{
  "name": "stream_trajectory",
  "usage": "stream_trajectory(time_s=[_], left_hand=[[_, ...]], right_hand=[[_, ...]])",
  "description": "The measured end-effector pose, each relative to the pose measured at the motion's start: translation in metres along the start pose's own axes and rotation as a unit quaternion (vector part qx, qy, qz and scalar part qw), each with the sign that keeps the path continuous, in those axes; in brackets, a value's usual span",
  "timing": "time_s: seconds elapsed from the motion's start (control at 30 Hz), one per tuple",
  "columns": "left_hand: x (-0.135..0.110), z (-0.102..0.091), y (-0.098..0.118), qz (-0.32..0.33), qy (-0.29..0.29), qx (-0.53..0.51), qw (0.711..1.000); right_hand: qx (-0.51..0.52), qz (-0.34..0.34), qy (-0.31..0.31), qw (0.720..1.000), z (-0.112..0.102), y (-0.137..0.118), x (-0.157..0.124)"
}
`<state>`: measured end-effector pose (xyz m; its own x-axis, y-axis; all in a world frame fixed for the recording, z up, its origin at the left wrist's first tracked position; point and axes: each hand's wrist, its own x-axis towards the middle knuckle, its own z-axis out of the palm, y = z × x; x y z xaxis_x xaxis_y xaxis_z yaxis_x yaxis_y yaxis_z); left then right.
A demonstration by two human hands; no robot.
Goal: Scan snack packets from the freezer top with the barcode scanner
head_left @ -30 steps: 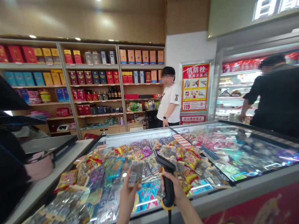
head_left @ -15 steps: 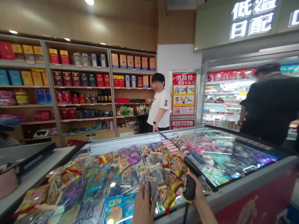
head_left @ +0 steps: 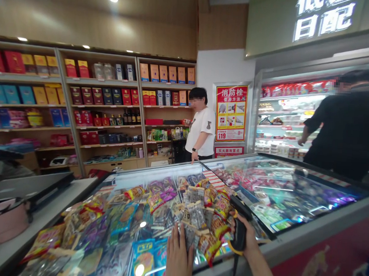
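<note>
In a shop, over a glass-topped freezer (head_left: 316,227), the right hand (head_left: 249,240) grips a barcode scanner (head_left: 239,233); a silver packet (head_left: 190,233) stands just right of the nearer left hand (head_left: 176,255), its hold unclear.

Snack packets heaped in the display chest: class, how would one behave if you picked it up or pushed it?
The foil-wrapped snack packets look light and floppy, since they sag and overlap loosely. Their glossy wrappers are probably slippery, so a push from the left hand might slide several together.
</note>
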<state>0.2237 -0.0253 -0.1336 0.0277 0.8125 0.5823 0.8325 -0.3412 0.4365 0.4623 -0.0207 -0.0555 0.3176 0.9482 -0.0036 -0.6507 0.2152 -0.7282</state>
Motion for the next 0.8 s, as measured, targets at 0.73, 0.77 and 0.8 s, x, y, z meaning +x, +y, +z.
stream_trajectory(time_s=[0.73, 0.77, 0.8], left_hand=[[0.030, -0.016, 0.050, 0.002, -0.176, -0.005, 0.984], [0.030, -0.020, 0.050, 0.000, -0.174, -0.012, 0.985], [0.030, -0.025, 0.048, -0.001, -0.170, -0.020, 0.985]], right_hand=[[-0.033, 0.022, 0.002, 0.999, -0.005, -0.002, 0.001], [-0.037, 0.018, -0.007, 0.999, -0.004, -0.003, -0.001], [-0.042, 0.014, -0.016, 0.999, -0.004, -0.004, -0.002]])
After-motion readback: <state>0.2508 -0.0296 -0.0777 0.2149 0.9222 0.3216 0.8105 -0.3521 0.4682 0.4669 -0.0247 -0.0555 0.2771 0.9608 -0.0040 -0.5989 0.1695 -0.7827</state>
